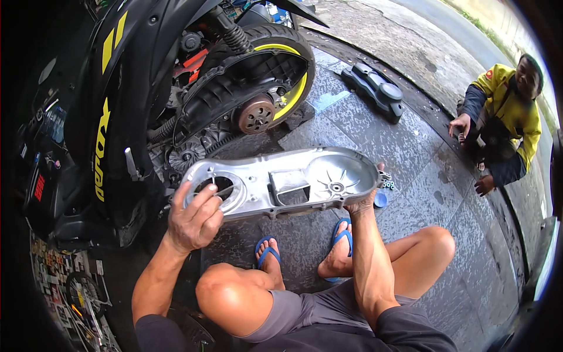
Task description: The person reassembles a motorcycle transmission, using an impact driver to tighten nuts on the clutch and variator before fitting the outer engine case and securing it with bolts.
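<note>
Your left hand (193, 220) grips the round end of the silver metal cover (287, 182), fingers hooked in its opening; your right hand (365, 200) clutches the other end. The cover hangs level above your knees, just beside the scooter (176, 100) with its exposed clutch (255, 115). A black plastic cover (375, 89) lies on the tiles beyond.

My left hand (193, 220) is raised in front of my left knee, back of the hand toward the camera, fingers curled inward with the thumb lying across them. My bare left forearm climbs to it from the lower left. My right hand (365, 202) is lifted higher, its fingers closed in a grip, the forearm rising nearly vertical, muscles tensed.
</note>
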A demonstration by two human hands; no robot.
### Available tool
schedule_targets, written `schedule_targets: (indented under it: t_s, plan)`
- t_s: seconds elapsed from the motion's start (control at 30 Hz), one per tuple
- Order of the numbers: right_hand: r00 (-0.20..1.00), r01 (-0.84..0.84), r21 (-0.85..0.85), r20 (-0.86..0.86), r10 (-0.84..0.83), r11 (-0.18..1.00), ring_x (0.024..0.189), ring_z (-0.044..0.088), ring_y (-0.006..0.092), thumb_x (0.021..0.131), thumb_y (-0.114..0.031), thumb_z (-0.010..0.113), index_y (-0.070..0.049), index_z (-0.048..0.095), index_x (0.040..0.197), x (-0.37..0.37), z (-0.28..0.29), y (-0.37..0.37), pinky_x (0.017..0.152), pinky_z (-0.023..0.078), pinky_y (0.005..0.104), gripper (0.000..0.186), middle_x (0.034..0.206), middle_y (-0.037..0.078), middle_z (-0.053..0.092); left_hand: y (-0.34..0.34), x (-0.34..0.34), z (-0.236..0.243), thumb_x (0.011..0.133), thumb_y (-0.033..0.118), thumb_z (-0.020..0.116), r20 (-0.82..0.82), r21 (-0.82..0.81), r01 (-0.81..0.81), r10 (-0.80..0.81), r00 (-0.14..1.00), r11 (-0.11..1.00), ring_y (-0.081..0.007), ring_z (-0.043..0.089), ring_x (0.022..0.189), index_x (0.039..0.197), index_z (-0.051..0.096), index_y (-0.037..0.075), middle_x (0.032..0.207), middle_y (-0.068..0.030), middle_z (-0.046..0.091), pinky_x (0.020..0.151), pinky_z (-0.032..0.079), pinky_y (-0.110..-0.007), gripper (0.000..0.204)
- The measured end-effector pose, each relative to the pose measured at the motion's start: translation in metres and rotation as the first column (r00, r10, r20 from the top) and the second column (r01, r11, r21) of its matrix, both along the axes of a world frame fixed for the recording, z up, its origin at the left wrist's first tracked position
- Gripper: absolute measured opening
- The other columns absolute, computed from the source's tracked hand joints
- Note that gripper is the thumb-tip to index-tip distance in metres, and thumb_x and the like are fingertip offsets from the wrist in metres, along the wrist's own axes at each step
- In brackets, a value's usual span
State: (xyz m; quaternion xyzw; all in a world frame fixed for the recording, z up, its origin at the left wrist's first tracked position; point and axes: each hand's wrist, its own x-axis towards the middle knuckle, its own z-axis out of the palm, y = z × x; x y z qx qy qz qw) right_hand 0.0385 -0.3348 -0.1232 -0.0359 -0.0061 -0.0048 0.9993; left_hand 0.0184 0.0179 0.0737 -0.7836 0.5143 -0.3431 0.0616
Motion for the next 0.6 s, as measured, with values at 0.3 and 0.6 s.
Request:
schedule_targets:
  t_s: [0.3,0.6]
  plan:
    - [0.962,0.264,0.095,-0.091,-0.256,0.96,0.107,0.06,0.0287,0.085,-0.064,0.048,-0.006,0.062,0.117,0.005,0.012,0.032,0.096,0.047,0.0462,0.068,0.117,0.011,0.065,-0.041,-0.017,-0.032,0.082,0.044,0.062,-0.308,-0.626,-0.725,-0.945,-0.109,0.287,-0.0325,0.038,0.133,0.139,0.042,0.009,0.142,-0.0139,0.044,0.109,0.03,-0.056,0.069]
    - [0.998,0.0,0.059,0.06,-0.004,0.998,0.117,0.056,0.0323,0.084,-0.056,0.049,-0.001,0.057,0.126,-0.012,-0.001,0.067,0.106,0.037,0.0479,0.07,0.125,0.014,0.061,-0.071,0.022,-0.036,0.086,0.05,0.058,-0.309,-0.505,-0.752,-0.726,0.615,-0.423,-0.0241,0.049,0.121,0.133,0.049,0.012,0.132,-0.0067,0.052,0.102,0.039,-0.043,0.06]
